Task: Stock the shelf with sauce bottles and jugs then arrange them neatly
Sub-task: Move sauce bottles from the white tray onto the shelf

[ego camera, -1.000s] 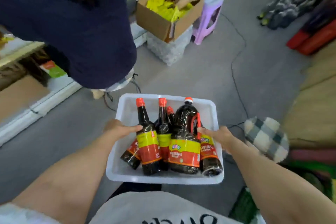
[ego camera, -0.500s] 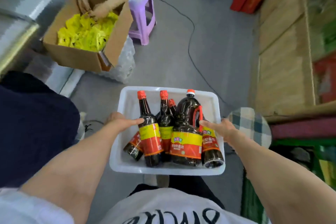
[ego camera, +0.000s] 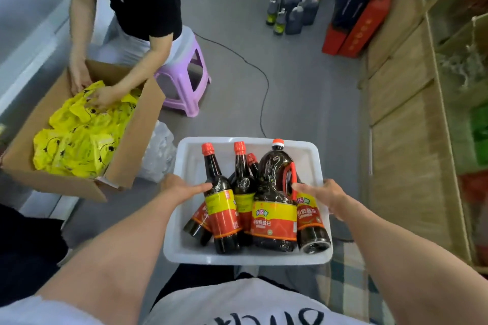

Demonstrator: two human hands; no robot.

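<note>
I carry a white plastic bin (ego camera: 311, 155) in front of my waist. My left hand (ego camera: 179, 187) grips its left rim, thumb reaching inward against a tall sauce bottle (ego camera: 220, 198). My right hand (ego camera: 324, 195) grips the right rim, thumb pointing in by the red handle of a big sauce jug (ego camera: 274, 206). Several dark sauce bottles with red caps and red-yellow labels stand or lean in the bin; one (ego camera: 311, 221) lies tilted at the right, another (ego camera: 198, 221) leans low at the left.
A wooden shelf unit (ego camera: 412, 103) runs along the right. Dark bottles and jugs (ego camera: 298, 5) and red boxes (ego camera: 353, 24) sit on the grey floor ahead. At left a seated person reaches into a cardboard box (ego camera: 126, 140) of yellow packets, on a purple stool (ego camera: 184, 82). A black cable (ego camera: 264, 92) crosses the floor.
My view has swung right and forward along the aisle: the cardboard box slid left, the shelf and floor bottles came into view. Both hands keep the same hold on the bin.
</note>
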